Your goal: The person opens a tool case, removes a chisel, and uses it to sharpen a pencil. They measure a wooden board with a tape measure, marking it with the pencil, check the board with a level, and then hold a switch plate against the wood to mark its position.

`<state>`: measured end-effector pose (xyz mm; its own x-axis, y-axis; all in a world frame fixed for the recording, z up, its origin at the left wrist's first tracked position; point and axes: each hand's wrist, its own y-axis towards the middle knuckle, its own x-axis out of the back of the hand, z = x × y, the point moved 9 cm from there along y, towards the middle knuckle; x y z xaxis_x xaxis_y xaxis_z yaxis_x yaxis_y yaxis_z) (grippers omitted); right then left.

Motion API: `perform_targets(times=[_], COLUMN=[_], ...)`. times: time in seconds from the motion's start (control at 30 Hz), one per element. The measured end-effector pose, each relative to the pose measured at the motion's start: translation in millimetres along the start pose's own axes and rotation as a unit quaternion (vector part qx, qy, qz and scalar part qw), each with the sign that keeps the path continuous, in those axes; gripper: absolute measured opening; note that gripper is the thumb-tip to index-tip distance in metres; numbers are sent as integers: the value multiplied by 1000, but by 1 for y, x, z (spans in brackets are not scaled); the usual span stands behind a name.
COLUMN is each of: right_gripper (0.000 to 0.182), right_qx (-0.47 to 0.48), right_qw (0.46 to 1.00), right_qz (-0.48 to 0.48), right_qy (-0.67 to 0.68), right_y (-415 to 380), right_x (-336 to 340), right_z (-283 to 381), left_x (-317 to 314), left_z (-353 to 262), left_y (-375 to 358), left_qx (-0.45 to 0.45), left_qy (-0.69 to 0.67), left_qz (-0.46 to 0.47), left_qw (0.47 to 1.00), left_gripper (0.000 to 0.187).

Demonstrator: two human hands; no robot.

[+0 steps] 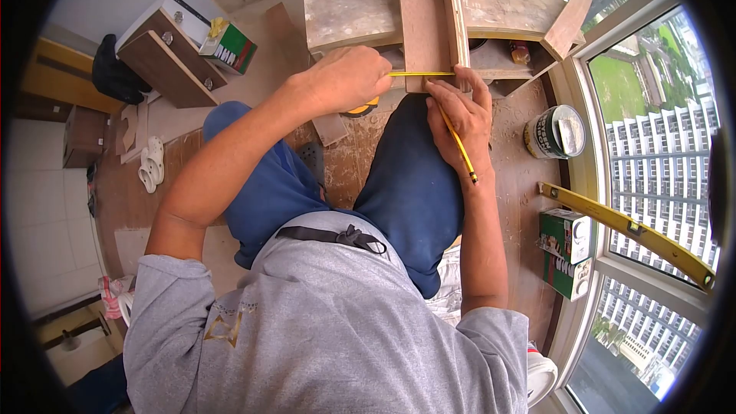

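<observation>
My left hand (349,78) is closed on a tape measure, whose thin yellow blade (418,73) stretches to the right across a long wooden board (423,19). Below that hand, part of the yellow and black case (360,110) shows. My right hand (462,111) has a yellow pencil (458,144) between its fingers, the black end toward me. Its fingertips touch the board's near end and the blade's right end. Beside the board runs a pale wooden strip (455,8). The pencil's tip is hidden by the fingers.
The board rests across a worn wooden bench (353,4). On the right stand a paint can (553,132), a yellow spirit level (629,226) and green boxes (566,249) by the window. A drawer unit (172,57) and white clogs (152,162) are on the left.
</observation>
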<state>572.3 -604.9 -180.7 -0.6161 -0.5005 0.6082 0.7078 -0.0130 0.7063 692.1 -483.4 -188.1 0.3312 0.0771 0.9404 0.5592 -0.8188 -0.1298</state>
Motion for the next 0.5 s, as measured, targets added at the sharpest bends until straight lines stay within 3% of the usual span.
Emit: perform_targets(times=[0.5], right_gripper=[28], right_qx=[26], right_qw=[1000], right_qz=[5], right_qy=[5], right_y=[3], right_x=[4], right_z=[8], left_x=[1], left_z=[-1], left_y=[0], left_qx=[8], left_qy=[8], left_qz=[4], left_qw=[1000], left_gripper=[32])
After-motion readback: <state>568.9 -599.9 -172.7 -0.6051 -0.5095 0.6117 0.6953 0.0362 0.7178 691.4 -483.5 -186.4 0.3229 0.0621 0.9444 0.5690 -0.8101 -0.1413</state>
